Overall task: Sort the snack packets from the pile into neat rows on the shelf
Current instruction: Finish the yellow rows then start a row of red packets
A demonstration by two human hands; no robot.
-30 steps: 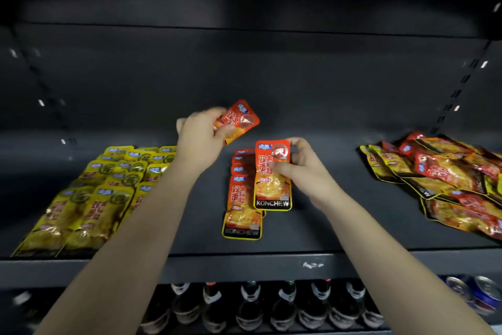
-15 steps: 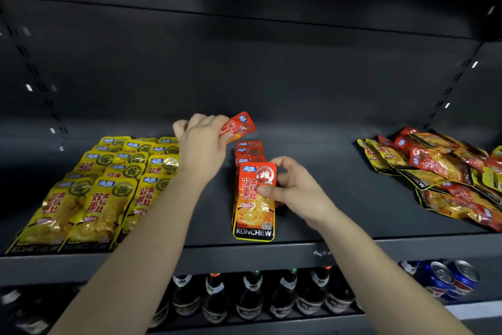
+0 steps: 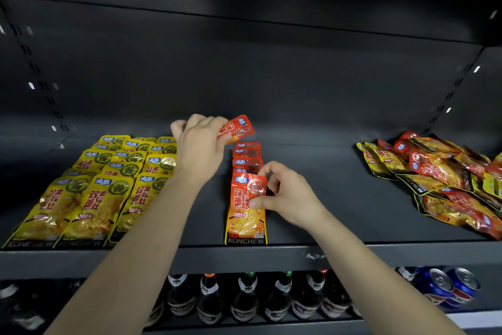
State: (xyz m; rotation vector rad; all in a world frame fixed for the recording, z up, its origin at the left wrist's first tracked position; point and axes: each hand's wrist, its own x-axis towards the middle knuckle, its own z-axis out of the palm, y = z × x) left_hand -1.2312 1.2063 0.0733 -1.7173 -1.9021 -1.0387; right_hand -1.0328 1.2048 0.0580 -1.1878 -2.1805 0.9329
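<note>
1. I'm looking at a dark metal shelf [image 3: 326,226] with a dark back wall, and a lower level underneath.
2. On the left, yellow packets [image 3: 89,198] lie in neat overlapping rows, running from the front lip to the back.
3. In the middle there's a single row of red packets [image 3: 247,156], each overlapping the next.
4. The right hand [image 3: 288,198] pinches the right edge of the front red packet [image 3: 245,217] between thumb and fingertips. That packet lies flat at the shelf's front lip.
5. The left hand [image 3: 199,144] grips another red packet [image 3: 239,128], fingers curled round it, tilted and held just above the far end of the red row.
6. Over on the right, well apart, sits the unsorted pile [image 3: 440,185], red and yellow mixed.
7. Below I see bottles [image 3: 244,296] and blue cans [image 3: 445,288].
</note>
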